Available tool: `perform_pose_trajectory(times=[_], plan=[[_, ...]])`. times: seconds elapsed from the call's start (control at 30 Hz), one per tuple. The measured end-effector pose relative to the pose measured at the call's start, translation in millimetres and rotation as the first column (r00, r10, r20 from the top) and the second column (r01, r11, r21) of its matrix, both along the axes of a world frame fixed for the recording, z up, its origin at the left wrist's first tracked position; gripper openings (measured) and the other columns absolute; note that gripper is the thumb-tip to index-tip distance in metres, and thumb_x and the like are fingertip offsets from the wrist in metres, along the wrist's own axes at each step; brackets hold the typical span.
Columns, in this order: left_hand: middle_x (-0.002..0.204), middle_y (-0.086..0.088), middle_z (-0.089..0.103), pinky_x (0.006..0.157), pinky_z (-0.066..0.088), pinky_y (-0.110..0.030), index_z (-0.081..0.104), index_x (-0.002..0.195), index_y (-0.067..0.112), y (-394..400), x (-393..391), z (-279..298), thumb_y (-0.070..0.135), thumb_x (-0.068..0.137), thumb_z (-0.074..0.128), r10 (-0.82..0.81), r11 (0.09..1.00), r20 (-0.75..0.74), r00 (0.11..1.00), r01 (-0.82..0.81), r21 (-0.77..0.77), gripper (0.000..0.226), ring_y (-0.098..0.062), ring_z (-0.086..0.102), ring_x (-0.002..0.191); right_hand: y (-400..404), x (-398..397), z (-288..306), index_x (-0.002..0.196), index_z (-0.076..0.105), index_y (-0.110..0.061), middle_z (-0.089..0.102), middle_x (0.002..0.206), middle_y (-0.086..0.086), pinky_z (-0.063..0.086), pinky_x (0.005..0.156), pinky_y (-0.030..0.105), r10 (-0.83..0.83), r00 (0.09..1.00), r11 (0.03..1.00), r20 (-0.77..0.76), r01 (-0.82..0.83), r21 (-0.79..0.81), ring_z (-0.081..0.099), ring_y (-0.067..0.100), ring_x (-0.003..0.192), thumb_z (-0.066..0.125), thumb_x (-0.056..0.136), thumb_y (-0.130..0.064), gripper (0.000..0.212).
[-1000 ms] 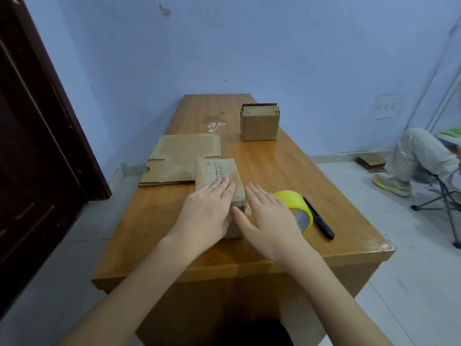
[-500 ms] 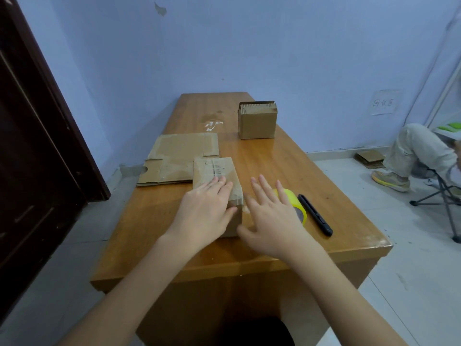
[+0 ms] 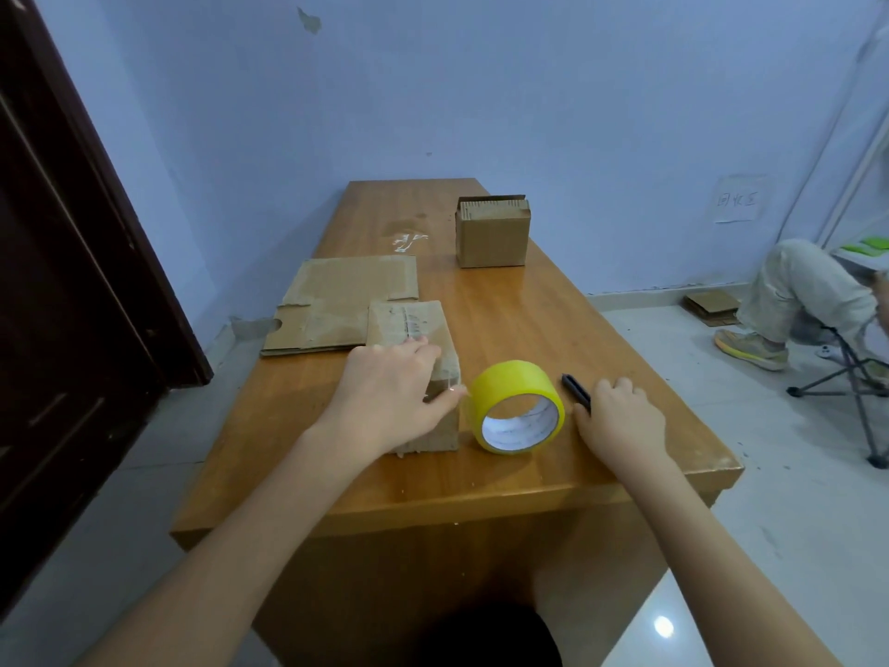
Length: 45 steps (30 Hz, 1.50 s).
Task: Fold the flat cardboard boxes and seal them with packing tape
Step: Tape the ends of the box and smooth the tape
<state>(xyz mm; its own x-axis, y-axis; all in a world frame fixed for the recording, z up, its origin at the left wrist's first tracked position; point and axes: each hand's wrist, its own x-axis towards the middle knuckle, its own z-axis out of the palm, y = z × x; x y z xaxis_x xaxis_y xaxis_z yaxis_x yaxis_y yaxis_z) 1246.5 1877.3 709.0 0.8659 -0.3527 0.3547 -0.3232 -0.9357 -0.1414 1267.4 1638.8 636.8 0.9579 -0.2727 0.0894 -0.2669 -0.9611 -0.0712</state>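
A small folded cardboard box [image 3: 413,324] lies near the front of the wooden table [image 3: 505,320]. My left hand [image 3: 389,394] rests flat on its top, fingers straight, with the thumb at the box's right edge close to the tape. A yellow roll of packing tape [image 3: 517,406] stands on its edge just right of the box, untouched. My right hand [image 3: 618,418] is right of the roll, its fingers curled over the near end of a black cutter [image 3: 573,388] lying on the table. A flat cardboard blank [image 3: 336,303] lies behind the box on the left.
A finished small box [image 3: 493,235] stands at the far right of the table, with a crumpled scrap of clear tape [image 3: 409,240] to its left. A dark door [image 3: 72,281] is on the left. A seated person [image 3: 808,291] and flat cardboard [image 3: 712,306] are on the floor side, right.
My right hand has left the box, passed over the tape roll to the right and come down on the black cutter. The left hand stays on the box.
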Motion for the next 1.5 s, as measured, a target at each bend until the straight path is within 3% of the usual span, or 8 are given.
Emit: perform_pose_trajectory(times=[0.13,0.27,0.47,0.77,1.0,1.2,1.33,1.5], plan=[[0.15,0.008,0.036,0.088,0.044,-0.029,0.044,0.138,0.027,2.7,0.9,0.2,0.062,0.092,0.033,-0.017,1.0,-0.001,1.0,0.017,-0.015,0.059,-0.013,0.049,0.125,1.9,1.0,4.2,0.101,0.037,-0.007,0.058,0.107,0.017,0.039,0.068,0.038,-0.032,0.992,0.96,0.121,-0.004,0.279,0.056,0.035,0.091,0.036,0.102,-0.027,0.02],[0.15,0.011,0.035,0.088,0.044,-0.026,0.039,0.141,0.031,6.3,2.2,2.9,0.056,0.092,0.037,-0.064,0.998,-0.009,0.998,0.064,-0.03,0.056,-0.009,0.047,0.126,10.7,-20.8,33.3,0.096,0.037,-0.008,0.057,0.078,0.009,0.034,0.054,0.033,-0.006,0.956,0.765,0.293,-0.184,0.617,0.051,0.026,0.064,0.041,0.101,-0.026,0.019],[0.151,0.016,0.03,0.09,0.042,-0.021,0.032,0.145,0.037,9.8,4.3,3.2,0.053,0.095,0.034,-0.113,0.993,0.003,0.994,0.113,-0.032,0.052,-0.002,0.041,0.13,41.2,-58.4,64.4,0.104,0.056,-0.026,0.055,0.073,0.003,0.032,0.051,0.028,0.228,0.934,0.576,0.275,-0.357,0.736,0.042,0.013,0.054,0.03,0.1,-0.017,0.027],[0.15,0.019,0.028,0.09,0.042,-0.022,0.029,0.145,0.04,10.9,3.0,1.5,0.052,0.094,0.039,-0.106,0.993,-0.013,0.994,0.105,-0.061,0.053,0.001,0.036,0.133,63.7,-68.2,50.9,0.111,0.059,-0.033,0.05,0.067,-0.012,0.034,0.052,0.028,0.122,0.921,0.81,0.371,-0.309,0.498,0.054,0.021,0.069,0.04,0.1,-0.034,0.022],[0.152,0.019,0.025,0.096,0.039,-0.023,0.024,0.147,0.039,12.2,5.2,4.1,0.053,0.095,0.04,-0.111,0.994,-0.035,0.993,0.111,-0.004,0.056,0.0,0.031,0.136,86.5,-70.0,52.3,0.113,0.057,-0.031,0.063,0.093,-0.004,0.035,0.06,0.028,0.118,0.933,0.892,0.341,-0.25,0.377,0.053,0.021,0.08,0.029,0.103,-0.039,0.031],[0.153,0.018,0.024,0.1,0.037,-0.025,0.023,0.148,0.037,10.6,8.4,5.7,0.052,0.095,0.042,-0.099,0.994,-0.044,0.994,0.101,0.048,0.058,-0.002,0.029,0.138,100.7,-82.9,54.9,0.097,0.048,-0.024,0.045,0.076,-0.004,0.016,0.044,0.026,0.15,0.923,0.923,0.353,-0.259,0.286,0.032,0.017,0.054,0.024,0.104,-0.033,0.027],[0.152,0.019,0.026,0.097,0.039,-0.024,0.023,0.147,0.038,10.7,9.0,5.7,0.053,0.095,0.041,-0.1,0.993,-0.032,0.994,0.102,0.065,0.057,-0.003,0.031,0.137,107.7,-91.4,52.8,0.059,0.045,-0.02,0.024,0.042,-0.008,-0.006,0.046,0.019,0.097,0.878,0.945,0.469,-0.23,0.235,0.002,0.013,0.038,0.074,0.075,-0.017,0.034],[0.151,0.018,0.028,0.094,0.041,-0.026,0.025,0.147,0.037,10.2,7.9,5.4,0.053,0.094,0.042,-0.082,0.994,-0.031,0.996,0.084,0.067,0.057,-0.006,0.037,0.134,106.9,-107.5,48.4,0.054,0.063,-0.017,0.019,0.042,-0.007,-0.011,0.052,0.015,0.127,0.885,0.935,0.449,-0.258,0.244,0.01,0.019,0.035,0.09,0.049,-0.014,0.028]])
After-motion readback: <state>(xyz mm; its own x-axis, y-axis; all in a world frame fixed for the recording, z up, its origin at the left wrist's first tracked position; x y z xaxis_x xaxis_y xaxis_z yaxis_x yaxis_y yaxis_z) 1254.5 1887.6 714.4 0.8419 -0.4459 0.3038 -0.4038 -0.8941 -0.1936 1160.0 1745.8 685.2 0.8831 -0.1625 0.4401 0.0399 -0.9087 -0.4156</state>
